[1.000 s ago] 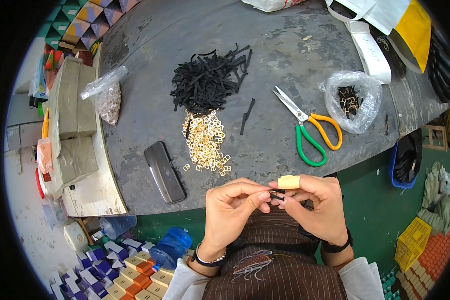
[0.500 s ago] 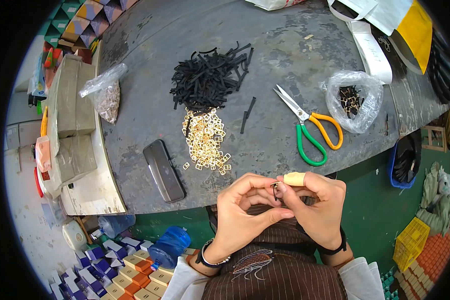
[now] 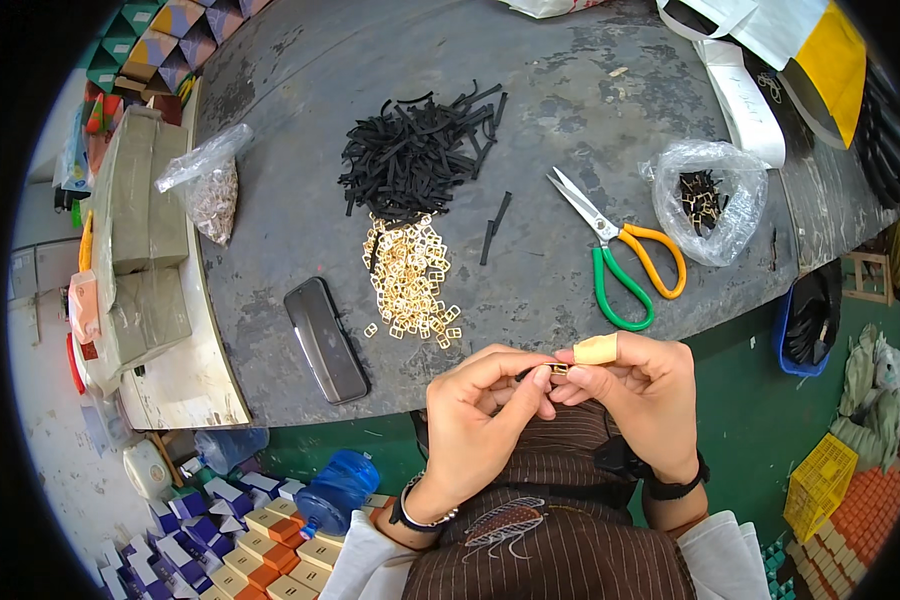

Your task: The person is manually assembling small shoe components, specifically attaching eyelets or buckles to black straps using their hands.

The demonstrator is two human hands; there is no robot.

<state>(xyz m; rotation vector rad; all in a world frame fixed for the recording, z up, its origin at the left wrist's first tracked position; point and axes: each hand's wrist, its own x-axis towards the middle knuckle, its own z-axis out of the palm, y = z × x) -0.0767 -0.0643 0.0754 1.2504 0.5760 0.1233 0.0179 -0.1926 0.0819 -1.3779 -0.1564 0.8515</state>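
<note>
Just off the table's near edge, my two hands meet fingertip to fingertip. My right hand (image 3: 642, 400), with yellowish tape round its index finger, pinches a small gold buckle (image 3: 560, 369). Between the thumb and index finger of my left hand (image 3: 485, 415) is a short black strap (image 3: 524, 374), which runs to the buckle; how far it is threaded through is hidden by the fingers. Beyond them on the table lie a heap of gold buckles (image 3: 407, 280) and, behind it, a pile of black straps (image 3: 410, 155). One or two loose straps (image 3: 494, 230) lie to its right.
Scissors (image 3: 610, 250) with green and orange handles lie open at the right, beside a clear plastic bag (image 3: 715, 240) holding black-and-gold pieces. A phone (image 3: 326, 340) lies left of the buckles. Farther left is another clear bag (image 3: 213, 200). Blue water jugs (image 3: 338, 490) and boxes are below.
My left thumb has closed up against its index finger on the strap. The buckle has turned, and the strap that hung down now points left.
</note>
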